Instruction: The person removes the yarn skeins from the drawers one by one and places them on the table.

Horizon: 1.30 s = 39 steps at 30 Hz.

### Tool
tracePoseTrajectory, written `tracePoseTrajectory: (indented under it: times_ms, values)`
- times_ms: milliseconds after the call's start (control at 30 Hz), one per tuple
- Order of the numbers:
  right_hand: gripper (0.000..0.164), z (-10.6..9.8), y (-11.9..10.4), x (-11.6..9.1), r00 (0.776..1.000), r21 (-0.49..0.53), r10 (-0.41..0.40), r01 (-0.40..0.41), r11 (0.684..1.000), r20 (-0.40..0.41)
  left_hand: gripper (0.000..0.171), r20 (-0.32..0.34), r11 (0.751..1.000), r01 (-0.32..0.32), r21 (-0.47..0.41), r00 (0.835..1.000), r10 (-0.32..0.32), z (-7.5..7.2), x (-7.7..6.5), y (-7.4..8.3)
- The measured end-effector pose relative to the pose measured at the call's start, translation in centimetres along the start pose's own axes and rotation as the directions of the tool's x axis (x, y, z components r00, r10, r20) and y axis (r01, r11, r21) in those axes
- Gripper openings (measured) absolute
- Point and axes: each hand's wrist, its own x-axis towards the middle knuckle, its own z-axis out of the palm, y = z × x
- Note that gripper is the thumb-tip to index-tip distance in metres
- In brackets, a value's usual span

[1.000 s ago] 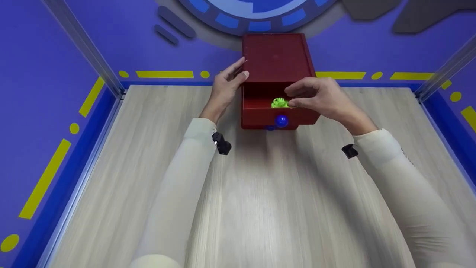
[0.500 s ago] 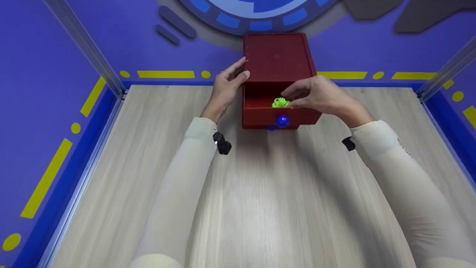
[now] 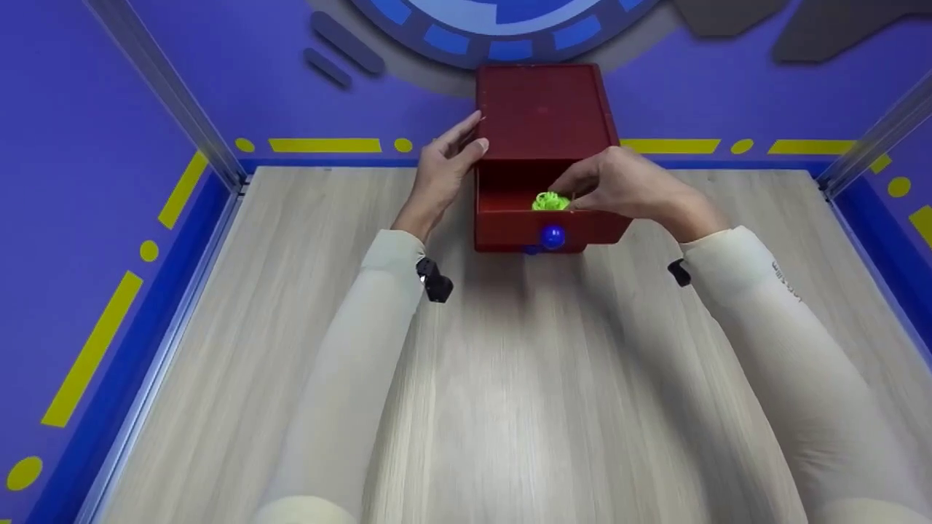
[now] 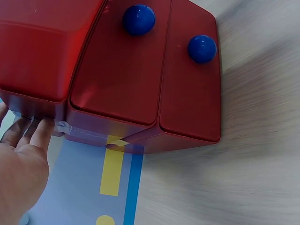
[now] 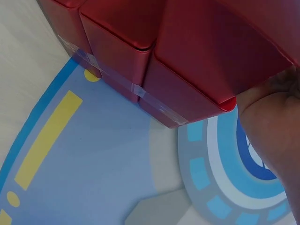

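Observation:
A red drawer cabinet [image 3: 542, 109] stands against the back wall, its top drawer [image 3: 506, 231] pulled out. A blue knob [image 3: 553, 236] sits on that drawer's front. Inside lies a lime-green ball of rubbery loops [image 3: 546, 201], partly covered by my right hand [image 3: 632, 185]. That hand reaches over the drawer's right side and pinches the ball between thumb and fingers. My left hand [image 3: 440, 173] rests on the cabinet's left side with fingers extended. In the left wrist view its fingers [image 4: 43, 133] touch the red side wall. In the right wrist view the drawer hides the fingertips.
Two lower drawers are closed, with blue knobs [image 4: 138, 20] on their fronts. Clear tape [image 5: 112, 75] runs along the cabinet's side. The light wooden tabletop [image 3: 466, 407] stretches in front, bordered by blue panels [image 3: 65, 182] and metal posts.
My right hand has moved slightly left and down into the drawer, its fingers closing on the green ball. The left hand and the cabinet have stayed put.

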Motion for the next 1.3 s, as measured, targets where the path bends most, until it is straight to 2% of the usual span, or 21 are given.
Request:
tracePoseTrajectory:
  times_ms: [233, 567, 700, 933, 1100, 1300]
  values:
    - [0.027, 0.0, -0.2, 0.2, 0.999, -0.041, 0.009, -0.007, 0.999, 0.034, 0.050, -0.002, 1.000, 0.007, 0.028, 1.000, -0.007, -0.1, -0.1, 0.0]
    - [0.028, 0.2, -0.2, 0.5, 1.000, -0.074, -0.019, 0.020, 0.997, 0.017, 0.051, -0.004, 1.000, 0.004, 0.026, 1.000, -0.004, -0.2, -0.3, 0.1]
    - [0.027, 0.6, 0.2, 0.2, 0.999, -0.018, -0.024, 0.023, 1.000, -0.044, 0.050, -0.003, 1.000, 0.000, 0.027, 1.000, 0.000, -0.1, -0.5, 0.0]
    - [0.030, 1.1, 0.8, -0.5, 0.985, 0.148, 0.005, 0.021, 0.989, -0.174, 0.050, -0.003, 0.999, 0.006, 0.043, 1.000, -0.006, 0.1, -0.4, 0.0]
    - [0.032, 1.4, 0.8, -0.9, 0.977, 0.196, 0.011, 0.032, 0.980, -0.211, 0.049, -0.007, 0.999, 0.008, 0.046, 1.000, -0.008, 0.1, -0.3, 0.0]
    - [0.037, 1.7, 0.9, -1.5, 0.966, 0.298, 0.043, 0.036, 0.954, -0.256, 0.050, -0.010, 0.998, 0.011, 0.065, 1.000, -0.010, 0.2, -0.2, -0.1]
